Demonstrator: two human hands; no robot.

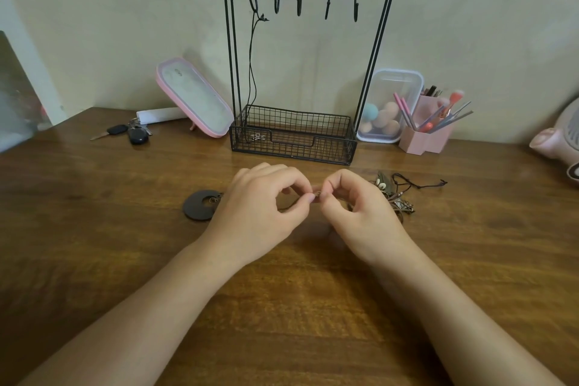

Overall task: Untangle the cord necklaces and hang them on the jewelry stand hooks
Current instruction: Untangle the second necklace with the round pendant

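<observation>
A black wire jewelry stand (372,59) with several hooks stands at the back of the wooden table (282,307). One black cord necklace (251,72) hangs from the leftmost hook, its pendant lying in the stand's basket. My left hand (260,213) and my right hand (354,213) meet in front of the stand, fingertips pinching a small brown piece of cord (316,194) between them. A round black pendant (200,205) lies left of my left hand. A tangle of brown and black cords with feather charms (398,194) lies right of my right hand.
Keys (131,131) and a pink-framed mirror (194,97) sit at the back left. A clear box of makeup sponges (388,106), a pink brush holder (429,131) and a pink object (560,138) sit at the back right.
</observation>
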